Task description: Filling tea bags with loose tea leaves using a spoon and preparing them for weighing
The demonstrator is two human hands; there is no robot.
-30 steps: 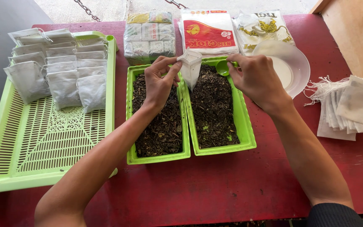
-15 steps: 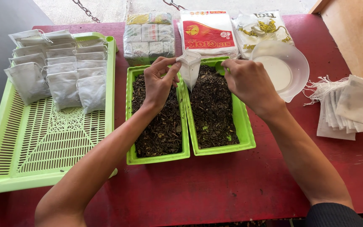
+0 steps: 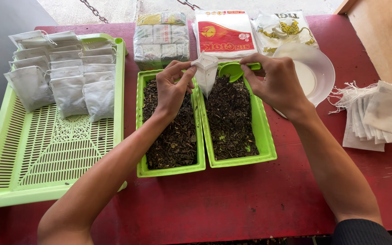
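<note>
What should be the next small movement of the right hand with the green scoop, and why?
Probably bring the green scoop a little left and tip it over the small white bag. The right hand holds the scoop just beside the bag's mouth, above the right green tray of dry leaves, while the left hand holds the bag upright with its top open.

a red table (image 3: 232, 208) stands on pale concrete floor (image 3: 114, 9) in daylight.
</note>
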